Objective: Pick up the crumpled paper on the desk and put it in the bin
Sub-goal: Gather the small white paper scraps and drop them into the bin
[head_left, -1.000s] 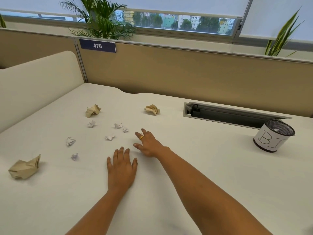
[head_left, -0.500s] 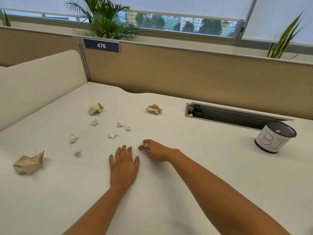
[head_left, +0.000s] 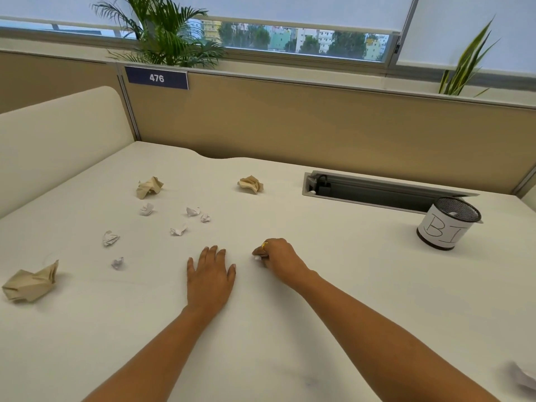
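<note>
A rounded cream side panel (head_left: 58, 134) closes the left edge of the smooth white desk (head_left: 362, 300), and a tan fabric partition (head_left: 290, 126) closes the back. Near the left edge lies a large tan crumpled wad (head_left: 30, 282), angular and sharply folded. Further in, six small white crumpled scraps (head_left: 178, 230) are loosely scattered, apart from one another. Behind them sit a second tan wad (head_left: 149, 187) and, to its right, a third tan wad (head_left: 251, 184).

The left hand (head_left: 210, 274) lies flat on the desk, palm down, fingers straight and slightly spread, holding nothing. Just beside it the right hand (head_left: 280, 261) is curled, its fingers and thumb pinching a small white paper ball (head_left: 257, 257) low over the surface. Only a sliver of the ball shows, and whether it touches the desk cannot be told. A gold ring (head_left: 264, 246) sits on one finger.

A wide stretch of open desk runs from the right hand to the black mesh cylinder bin (head_left: 448, 224), which stands upright, well apart, near the right edge. It is just in front of a grey recessed cable slot (head_left: 377, 192). The bin's white paper wrap reads "BI"; further lettering curves out of sight. At the lower right corner a blurred white paper (head_left: 522, 378) is cut off by the frame.
</note>
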Tool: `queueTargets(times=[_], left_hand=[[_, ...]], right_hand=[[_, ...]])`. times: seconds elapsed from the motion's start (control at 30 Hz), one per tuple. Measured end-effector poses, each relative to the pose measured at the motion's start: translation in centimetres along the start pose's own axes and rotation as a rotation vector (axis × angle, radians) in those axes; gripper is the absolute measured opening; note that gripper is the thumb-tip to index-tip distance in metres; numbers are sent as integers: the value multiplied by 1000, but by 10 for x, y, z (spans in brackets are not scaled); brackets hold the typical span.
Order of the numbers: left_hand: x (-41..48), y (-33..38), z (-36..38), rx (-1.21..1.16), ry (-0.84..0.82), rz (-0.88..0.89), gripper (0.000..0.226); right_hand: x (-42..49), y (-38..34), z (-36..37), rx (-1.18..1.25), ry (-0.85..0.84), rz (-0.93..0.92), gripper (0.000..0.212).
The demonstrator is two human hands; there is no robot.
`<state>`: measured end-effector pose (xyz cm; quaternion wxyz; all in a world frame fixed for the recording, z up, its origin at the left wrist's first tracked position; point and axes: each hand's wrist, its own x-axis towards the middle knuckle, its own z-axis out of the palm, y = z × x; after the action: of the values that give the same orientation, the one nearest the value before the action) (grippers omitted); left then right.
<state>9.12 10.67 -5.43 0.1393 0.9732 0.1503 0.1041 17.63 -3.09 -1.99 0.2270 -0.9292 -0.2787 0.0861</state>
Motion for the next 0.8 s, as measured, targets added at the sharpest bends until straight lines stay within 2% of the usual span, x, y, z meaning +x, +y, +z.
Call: queueTargets(times=[0.13, 0.3, 0.37, 0.5, 0.63, 0.8], left_hand=[[7, 34, 7, -29, -100, 89, 49], [18, 80, 19, -77, -152, 183, 48], [25, 91, 24, -87, -162, 202, 48], [38, 99, 32, -77, -141, 193, 49], [42, 99, 36, -67, -104, 204, 49], [42, 95, 44, -69, -38, 207, 46]], right_hand=[[-13, 28, -20, 101, 151, 85, 33], [-30, 68, -59, 212, 363, 268, 18], [-37, 87, -80, 233, 417, 360, 19], [-57, 129, -129, 150, 663, 390, 12], [-65, 169, -175, 122, 915, 502, 9], [-70, 193, -203, 81, 1002, 693, 17]])
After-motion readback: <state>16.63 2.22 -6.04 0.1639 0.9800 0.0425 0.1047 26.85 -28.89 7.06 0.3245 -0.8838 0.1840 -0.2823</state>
